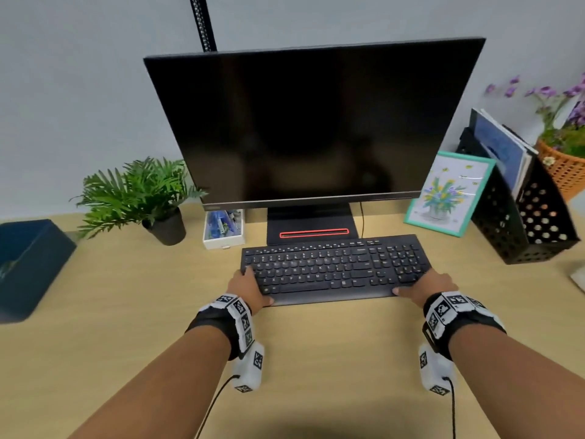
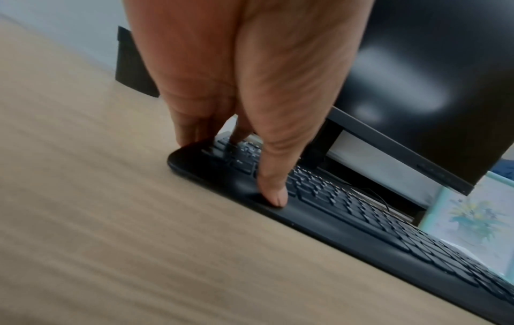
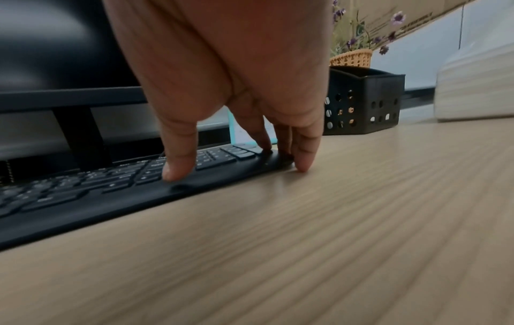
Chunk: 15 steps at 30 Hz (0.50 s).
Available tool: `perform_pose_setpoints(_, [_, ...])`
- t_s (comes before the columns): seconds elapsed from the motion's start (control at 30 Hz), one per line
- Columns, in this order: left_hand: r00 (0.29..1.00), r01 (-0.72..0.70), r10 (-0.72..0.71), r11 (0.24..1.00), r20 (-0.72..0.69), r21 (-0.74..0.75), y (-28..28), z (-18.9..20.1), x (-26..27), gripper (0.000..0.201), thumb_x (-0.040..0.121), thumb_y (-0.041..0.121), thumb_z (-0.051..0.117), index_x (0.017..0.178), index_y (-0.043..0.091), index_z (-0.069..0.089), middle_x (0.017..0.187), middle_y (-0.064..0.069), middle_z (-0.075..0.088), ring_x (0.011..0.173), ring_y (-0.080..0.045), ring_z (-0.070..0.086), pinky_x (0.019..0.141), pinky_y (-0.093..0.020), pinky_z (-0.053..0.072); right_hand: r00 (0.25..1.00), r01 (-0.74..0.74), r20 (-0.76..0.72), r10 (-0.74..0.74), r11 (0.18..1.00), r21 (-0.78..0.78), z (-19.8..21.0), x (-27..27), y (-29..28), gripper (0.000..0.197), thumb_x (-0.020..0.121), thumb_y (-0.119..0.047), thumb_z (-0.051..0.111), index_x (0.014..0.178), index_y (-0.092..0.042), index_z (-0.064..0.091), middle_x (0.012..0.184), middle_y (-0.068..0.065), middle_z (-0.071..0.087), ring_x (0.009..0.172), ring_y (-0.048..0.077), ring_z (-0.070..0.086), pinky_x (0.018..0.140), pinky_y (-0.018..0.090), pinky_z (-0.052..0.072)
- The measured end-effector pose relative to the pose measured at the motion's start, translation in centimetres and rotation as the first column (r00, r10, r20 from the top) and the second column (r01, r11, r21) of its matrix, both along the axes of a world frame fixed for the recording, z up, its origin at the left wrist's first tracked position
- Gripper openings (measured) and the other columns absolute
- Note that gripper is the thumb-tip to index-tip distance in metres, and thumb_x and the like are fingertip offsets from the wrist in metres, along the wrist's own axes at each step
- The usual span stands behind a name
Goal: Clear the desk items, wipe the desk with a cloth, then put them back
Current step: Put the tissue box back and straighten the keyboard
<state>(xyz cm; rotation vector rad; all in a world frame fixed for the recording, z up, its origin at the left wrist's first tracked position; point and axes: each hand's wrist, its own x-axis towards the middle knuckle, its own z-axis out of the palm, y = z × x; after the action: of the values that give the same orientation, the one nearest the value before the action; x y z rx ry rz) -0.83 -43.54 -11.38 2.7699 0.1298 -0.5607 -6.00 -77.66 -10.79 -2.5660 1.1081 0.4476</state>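
A black keyboard (image 1: 335,270) (image 2: 361,220) (image 3: 83,198) lies flat on the wooden desk (image 1: 126,312) in front of the monitor stand. My left hand (image 1: 258,286) (image 2: 233,169) holds its left end, with the thumb on the front palm rest and the fingers at the far left corner. At the other end my right hand (image 1: 414,283) (image 3: 239,170) has its thumb on the palm rest and its fingers down against the right edge, the little finger touching the desk. In both wrist views the desk is blurred while the keyboard is sharper.
Behind the keyboard stands a dark monitor (image 1: 310,122). A potted plant (image 1: 142,198), a small white box (image 1: 223,228) and a blue box (image 1: 28,264) are at the left. To the right are a framed flower picture (image 1: 449,194), a black file holder (image 1: 522,223) and a flower basket (image 1: 566,166).
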Motion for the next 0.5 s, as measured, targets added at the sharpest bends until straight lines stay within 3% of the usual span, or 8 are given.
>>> perform_pose_setpoints(0.17, [0.998, 0.045, -0.043, 0.998, 0.053, -0.046, 0.7, -0.8, 0.8, 0.092, 0.074, 0.044, 0.075, 0.144, 0.011, 0.026, 0.136, -0.013, 0.039, 0.126, -0.029, 0.043, 0.105, -0.036, 0.040, 0.996, 0.082, -0.033, -0.083, 0.996, -0.032, -0.3, 0.3, 1.2, 0.092, 0.057, -0.055, 0.083, 0.128, -0.012, 0.044, 0.127, 0.015, 0.047, 0.118, 0.034, 0.048, 0.099, 0.039, 0.043])
perform_pose_setpoints(0.3, [0.991, 0.051, -0.034, 0.991, 0.132, -0.128, 2.0, -1.3, 1.0, 0.078, 0.076, 0.051, 0.069, 0.137, 0.014, 0.037, 0.131, -0.010, 0.046, 0.122, -0.028, 0.045, 0.105, -0.037, 0.040, 0.990, 0.137, 0.039, -0.138, 0.990, 0.036, -0.1, 0.0, 1.8, 0.093, 0.054, -0.045, 0.088, 0.131, -0.017, 0.043, 0.127, 0.016, 0.045, 0.117, 0.038, 0.049, 0.101, 0.045, 0.043])
perform_pose_setpoints(0.4, [0.962, -0.070, 0.120, 0.976, 0.244, -0.204, 3.9, -0.4, 2.9, 0.064, 0.084, 0.043, 0.062, 0.136, 0.011, 0.043, 0.134, -0.012, 0.048, 0.124, -0.030, 0.045, 0.106, -0.038, 0.037, 0.973, 0.168, 0.160, -0.168, 0.986, 0.012, 0.3, -0.2, 3.5, 0.090, 0.061, -0.039, 0.082, 0.137, -0.025, 0.036, 0.142, 0.014, 0.031, 0.128, 0.040, 0.034, 0.103, 0.048, 0.036])
perform_pose_setpoints(0.5, [0.902, -0.260, 0.340, 0.920, 0.267, -0.293, 6.3, 1.0, 5.6, 0.055, 0.087, 0.026, 0.060, 0.137, 0.011, 0.043, 0.136, -0.017, 0.044, 0.124, -0.035, 0.044, 0.104, -0.040, 0.036, 0.982, -0.050, 0.176, 0.071, 0.991, -0.122, 1.7, 0.5, 7.5, 0.077, 0.076, -0.036, 0.070, 0.142, -0.026, 0.033, 0.152, 0.011, 0.021, 0.135, 0.036, 0.026, 0.107, 0.053, 0.032])
